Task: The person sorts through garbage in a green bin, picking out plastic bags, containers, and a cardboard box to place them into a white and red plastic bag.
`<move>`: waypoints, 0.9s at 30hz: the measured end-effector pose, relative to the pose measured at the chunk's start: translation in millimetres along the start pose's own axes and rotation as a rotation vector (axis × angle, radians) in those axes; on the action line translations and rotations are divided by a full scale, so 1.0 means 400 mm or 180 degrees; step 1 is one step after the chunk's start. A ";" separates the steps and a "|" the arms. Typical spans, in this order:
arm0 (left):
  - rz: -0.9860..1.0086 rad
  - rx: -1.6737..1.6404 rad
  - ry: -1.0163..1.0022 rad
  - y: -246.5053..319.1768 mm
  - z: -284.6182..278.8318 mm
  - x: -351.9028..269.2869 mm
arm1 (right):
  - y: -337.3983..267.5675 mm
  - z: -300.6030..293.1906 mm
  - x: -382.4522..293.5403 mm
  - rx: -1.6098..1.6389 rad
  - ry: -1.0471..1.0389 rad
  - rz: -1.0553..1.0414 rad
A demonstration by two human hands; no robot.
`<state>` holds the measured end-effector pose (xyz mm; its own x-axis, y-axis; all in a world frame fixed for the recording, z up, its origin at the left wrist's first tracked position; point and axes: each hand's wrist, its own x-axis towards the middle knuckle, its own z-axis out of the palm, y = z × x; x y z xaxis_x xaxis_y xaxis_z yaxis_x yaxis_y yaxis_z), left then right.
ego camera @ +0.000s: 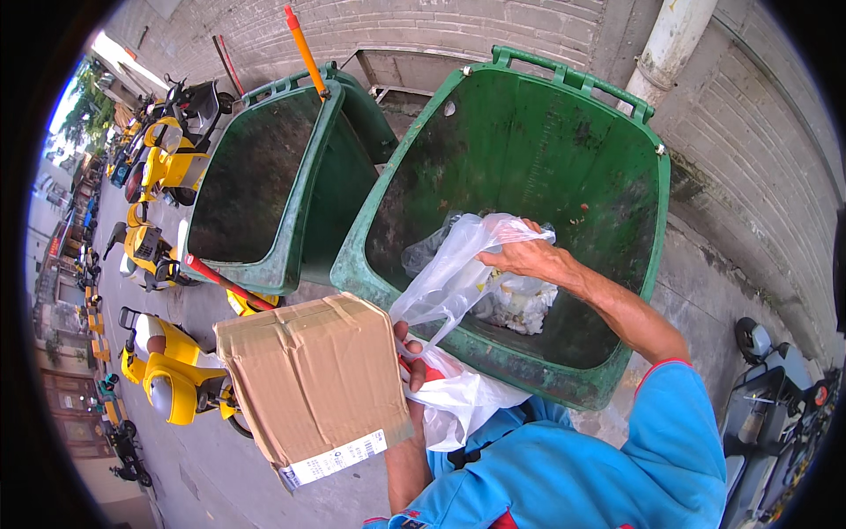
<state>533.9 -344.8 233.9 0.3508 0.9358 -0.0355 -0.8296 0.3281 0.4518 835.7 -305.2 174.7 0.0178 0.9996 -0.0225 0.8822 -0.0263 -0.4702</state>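
Note:
My left hand (411, 364) is partly hidden behind a brown cardboard box (317, 377) with tape and a printed label. Its fingers grip the box's right side and white plastic bags (456, 403) bunched beside it. Over the large open green wheelie bin (651, 218), my right hand (522, 254) grasps a translucent plastic bag (439, 271), stretched down towards the left hand. Crumpled white waste (525, 304) and clear plastic lie low inside this bin.
A second open green bin (287, 278) stands at the left, with an orange pole (307, 56) and a red-ended handle (228, 281) near it. Yellow scooters (175, 387) are parked further left. Behind the bins run a brick wall (733, 132) and a white pipe (667, 49).

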 end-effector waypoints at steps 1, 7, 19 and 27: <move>-0.0021 -0.0040 -0.0031 0.000 -0.004 0.001 | -0.002 -0.008 0.000 -0.0128 -0.0055 -0.0013; -0.0082 -0.0066 -0.0070 -0.001 0.001 0.010 | -0.003 -0.041 0.009 0.0101 -0.0121 -0.0012; -0.0186 -0.0107 -0.0085 0.007 -0.006 0.006 | -0.055 -0.038 -0.031 -0.0072 -0.0080 -0.0625; -0.0111 -0.0251 -0.0087 -0.002 0.017 0.004 | -0.099 -0.069 0.001 -0.0972 -0.1104 -0.0531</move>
<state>538.2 -344.4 239.4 0.3907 0.9202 -0.0251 -0.8480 0.3704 0.3791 813.6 -303.3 217.6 -0.2476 0.9258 -0.2857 0.9582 0.1904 -0.2133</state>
